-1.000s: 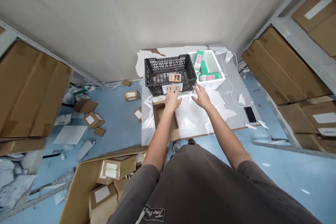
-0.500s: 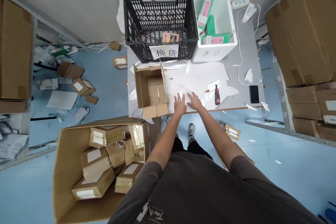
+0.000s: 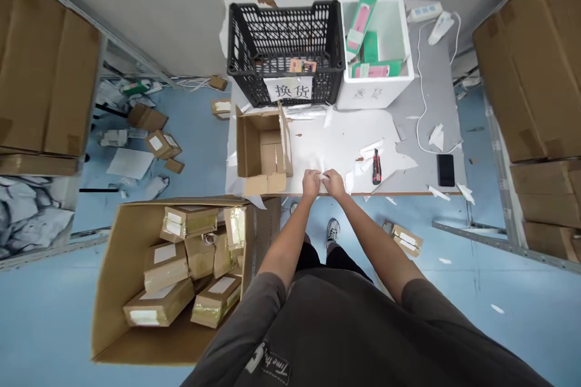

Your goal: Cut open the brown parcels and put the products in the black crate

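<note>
My left hand point(image 3: 311, 184) and my right hand point(image 3: 334, 184) are side by side at the table's front edge, fingers curled closed. Between them shows a small crumpled white scrap point(image 3: 322, 170), pinched by both; whether it is paper or plastic film I cannot tell. Left of my hands stands an open cardboard box point(image 3: 263, 148) with its front flap folded out. To their right lies a red and black utility knife point(image 3: 376, 167) among white scraps. White paper sheeting point(image 3: 338, 139) covers the tabletop under my hands.
A black crate point(image 3: 285, 81) with a label stands at the back, beside a white foam box point(image 3: 374, 94) holding green and pink packages. A phone point(image 3: 445, 170) and power strip point(image 3: 424, 12) lie at right. A large carton point(image 3: 109, 290) of parcels stands front left.
My hands came back from the black crate to the table's front edge and drew together. Their spread fingers closed on the white scrap. The camera view tilted down.
</note>
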`<state>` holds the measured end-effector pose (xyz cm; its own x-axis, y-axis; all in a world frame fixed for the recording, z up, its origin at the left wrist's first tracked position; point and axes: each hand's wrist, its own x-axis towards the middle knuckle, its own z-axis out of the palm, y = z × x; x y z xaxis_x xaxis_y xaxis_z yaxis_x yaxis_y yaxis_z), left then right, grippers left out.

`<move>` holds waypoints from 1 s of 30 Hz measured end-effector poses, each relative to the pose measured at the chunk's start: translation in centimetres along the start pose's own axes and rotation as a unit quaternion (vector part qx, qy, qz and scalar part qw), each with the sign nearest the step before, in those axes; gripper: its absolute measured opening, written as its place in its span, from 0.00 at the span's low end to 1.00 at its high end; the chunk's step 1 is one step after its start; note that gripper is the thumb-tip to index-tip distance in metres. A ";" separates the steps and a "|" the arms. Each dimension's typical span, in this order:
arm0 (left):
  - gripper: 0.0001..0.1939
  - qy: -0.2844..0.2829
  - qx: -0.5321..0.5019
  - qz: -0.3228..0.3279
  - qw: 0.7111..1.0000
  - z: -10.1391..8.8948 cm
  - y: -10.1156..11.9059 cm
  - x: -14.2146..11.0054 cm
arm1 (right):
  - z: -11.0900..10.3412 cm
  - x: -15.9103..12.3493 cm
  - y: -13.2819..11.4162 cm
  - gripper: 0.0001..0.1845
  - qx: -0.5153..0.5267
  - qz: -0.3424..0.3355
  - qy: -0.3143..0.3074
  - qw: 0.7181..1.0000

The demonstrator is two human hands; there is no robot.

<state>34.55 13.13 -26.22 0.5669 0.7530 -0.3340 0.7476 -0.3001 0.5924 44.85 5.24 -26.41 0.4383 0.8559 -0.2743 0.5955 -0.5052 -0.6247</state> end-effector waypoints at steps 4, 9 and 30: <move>0.22 0.120 -0.104 0.071 0.985 -5.6 2.6 -2.8 | -5.0 -2.1 -6.3 0.20 0.060 -0.106 0.126 0.985; 0.21 0.253 -0.117 0.074 0.958 -15.6 1.3 -3.9 | -8.3 -0.4 -17.5 0.18 -0.001 -0.224 0.113 0.968; 0.16 -0.011 0.230 0.060 0.971 -23.1 -11.9 -4.0 | 2.1 -3.0 -21.1 0.23 -0.200 -0.206 0.043 0.957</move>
<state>15.39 27.22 -15.02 0.6630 0.6852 -0.3017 0.7483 -0.6186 0.2395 29.55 13.57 -13.91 0.1545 0.9880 0.0078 0.9323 -0.1432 -0.3322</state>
